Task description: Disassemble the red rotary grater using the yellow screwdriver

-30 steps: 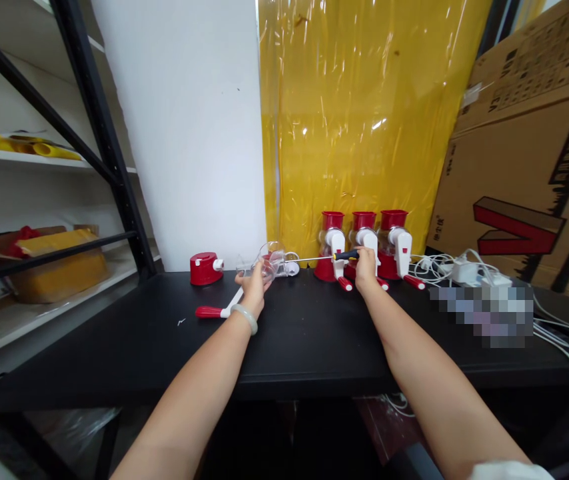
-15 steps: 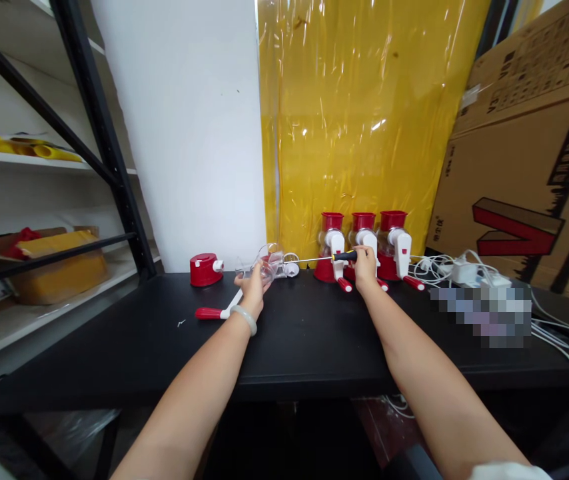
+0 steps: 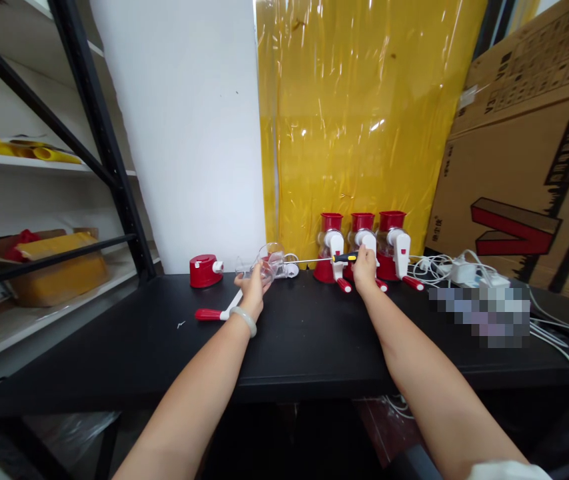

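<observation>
Above the black table, a screwdriver is gripped by the right hand, its long axis nearly level, shaft pointed left. A clear housing is clasped by the left hand.

The screwdriver handle has rolled about its length, now showing more yellow at nine o'clock from the right hand.

The screwdriver handle is black and yellow, the left crank red and white. Three far grinders are red and white too. The table is black, the far sheet yellow, the right carton brown with black-and-red print.
</observation>
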Demonstrator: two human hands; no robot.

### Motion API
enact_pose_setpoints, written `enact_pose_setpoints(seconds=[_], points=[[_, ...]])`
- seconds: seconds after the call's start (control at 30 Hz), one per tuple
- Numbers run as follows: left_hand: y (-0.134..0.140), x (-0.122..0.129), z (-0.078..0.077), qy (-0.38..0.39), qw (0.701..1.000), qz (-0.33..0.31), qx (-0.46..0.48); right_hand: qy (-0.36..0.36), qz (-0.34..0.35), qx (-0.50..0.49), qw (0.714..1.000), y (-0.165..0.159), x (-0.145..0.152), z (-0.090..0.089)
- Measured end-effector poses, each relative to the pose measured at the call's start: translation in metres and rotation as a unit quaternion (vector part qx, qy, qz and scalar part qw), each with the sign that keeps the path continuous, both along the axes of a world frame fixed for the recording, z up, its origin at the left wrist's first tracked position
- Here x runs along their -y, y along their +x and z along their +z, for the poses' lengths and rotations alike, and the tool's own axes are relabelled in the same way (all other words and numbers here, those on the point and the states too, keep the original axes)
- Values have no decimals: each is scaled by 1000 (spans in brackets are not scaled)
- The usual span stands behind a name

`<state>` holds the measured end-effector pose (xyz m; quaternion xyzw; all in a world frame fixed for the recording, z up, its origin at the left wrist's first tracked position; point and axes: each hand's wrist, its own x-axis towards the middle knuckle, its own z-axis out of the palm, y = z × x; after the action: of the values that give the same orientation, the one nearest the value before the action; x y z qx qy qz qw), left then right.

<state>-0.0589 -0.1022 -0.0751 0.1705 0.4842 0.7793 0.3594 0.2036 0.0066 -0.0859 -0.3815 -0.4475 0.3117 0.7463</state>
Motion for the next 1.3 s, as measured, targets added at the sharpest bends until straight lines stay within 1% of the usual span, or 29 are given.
enact_pose_setpoints(seconds=[0.07,0.13,0.2,0.3,0.43,0.53,0.6,0.7,0.87,0.97,1.07,1.13,1.23,1.3], points=[[-1,0,0,-6,1000,3,-1,-12,-24,6,1000,0,0,0],[-1,-1,-1,-1,1000,1,-4,-18,-16,-17,1000,-1,0,2],[-1,-2,-1,10,1000,-3,-6,-16,11,-72,997,-4,0,4],[-1,-1,-2,6,1000,2,-8,-16,69,-157,985,-5,2,8],[0,-1,-2,3,1000,-2,-17,-19,135,-196,971,-2,6,10],[1,-2,-2,6,1000,-9,-20,-24,152,-219,964,-1,9,12],[1,-2,-3,5,1000,-9,-20,-40,147,-221,963,-1,9,12],[1,-3,-3,5,1000,-11,-23,-55,121,-187,973,-3,6,11],[-2,-4,-3,5,1000,-10,-21,-50,32,-77,995,-3,1,4],[-4,-4,-3,0,1000,-1,-13,-56,6,-11,998,-2,0,-1],[-4,-5,-3,6,1000,0,-8,-52,1,-12,999,-3,-2,-2],[-4,-4,-3,8,1000,-3,-8,-54,27,-52,997,-5,-3,0],[-3,-4,-4,5,1000,-6,-12,-56,100,-125,986,-5,-3,5],[-3,-4,-3,6,1000,-5,-13,-54,147,-155,975,-2,0,8]])
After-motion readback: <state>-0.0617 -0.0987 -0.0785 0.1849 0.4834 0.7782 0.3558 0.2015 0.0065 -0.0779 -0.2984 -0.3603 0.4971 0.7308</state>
